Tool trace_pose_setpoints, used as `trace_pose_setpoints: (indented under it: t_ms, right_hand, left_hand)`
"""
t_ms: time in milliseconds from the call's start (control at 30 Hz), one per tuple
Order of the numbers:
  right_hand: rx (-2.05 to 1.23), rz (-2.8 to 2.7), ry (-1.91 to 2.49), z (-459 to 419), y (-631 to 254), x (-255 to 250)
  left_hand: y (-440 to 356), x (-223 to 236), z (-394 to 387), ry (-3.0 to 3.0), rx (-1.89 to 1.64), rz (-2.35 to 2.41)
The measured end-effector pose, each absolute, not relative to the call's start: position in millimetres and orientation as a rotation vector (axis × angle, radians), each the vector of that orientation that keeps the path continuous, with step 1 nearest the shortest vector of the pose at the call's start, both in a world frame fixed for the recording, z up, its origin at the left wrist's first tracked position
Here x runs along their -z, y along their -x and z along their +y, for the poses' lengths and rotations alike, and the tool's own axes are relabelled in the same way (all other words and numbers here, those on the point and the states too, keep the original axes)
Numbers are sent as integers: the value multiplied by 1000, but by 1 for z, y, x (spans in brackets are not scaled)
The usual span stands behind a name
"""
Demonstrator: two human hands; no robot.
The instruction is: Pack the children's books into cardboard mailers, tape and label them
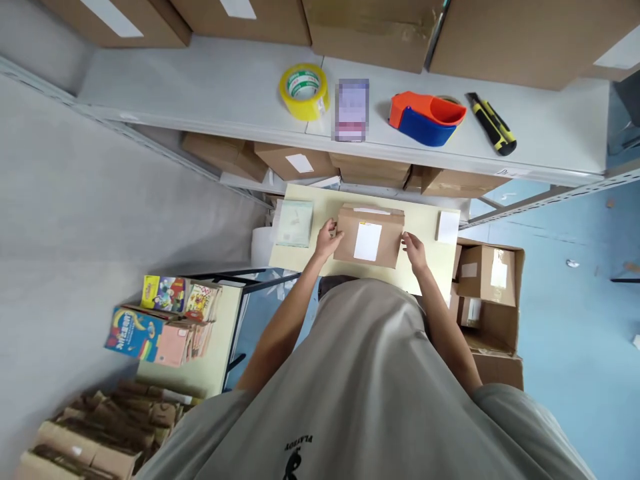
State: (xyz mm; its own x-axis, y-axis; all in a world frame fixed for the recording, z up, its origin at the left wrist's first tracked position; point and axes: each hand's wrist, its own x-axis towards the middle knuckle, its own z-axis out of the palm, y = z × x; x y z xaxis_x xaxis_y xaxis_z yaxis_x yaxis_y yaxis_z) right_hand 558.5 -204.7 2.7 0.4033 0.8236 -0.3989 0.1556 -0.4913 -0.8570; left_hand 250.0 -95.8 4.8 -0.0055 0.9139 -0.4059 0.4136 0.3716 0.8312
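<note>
A brown cardboard box [345,230] lies flat on the pale tabletop [320,197], with a white label [367,241] on its upper face. By its left edge is my left hand [329,241], fingers apart and loosely bent, the thumb tip over the edge. My right hand [414,252] is at the opposite edge, its fingers slightly curled and close to the cardboard; whether they touch it I cannot tell. Neither hand is wrapped round the box. Left of the box is a greenish clear packet [295,224], and a white stack of slips [448,227] sits at the right.
On the grey shelf [200,80] ahead are yellow tape [304,91], a blurred card [351,110], an orange-blue tape dispenser [427,119] and a utility knife [491,124]. Children's books [135,332] lie on a left side table. An open carton [517,300] holding boxes stands right.
</note>
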Motion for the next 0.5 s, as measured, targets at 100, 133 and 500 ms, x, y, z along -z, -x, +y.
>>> trace_pose_setpoints:
  t_ms: [100, 133, 500]
  right_hand:
    - [-1087, -797, 1832, -218, -562, -28]
    - [-1069, -800, 1820, -223, -562, -36]
    - [-1293, -731, 1785, -240, -547, -32]
  left_hand:
    - [-240, -22, -109, -1251, -735, 1545]
    - [-237, -27, -115, -1264, -760, 1534]
    - [-228, -22, -162, -1397, -545, 1469]
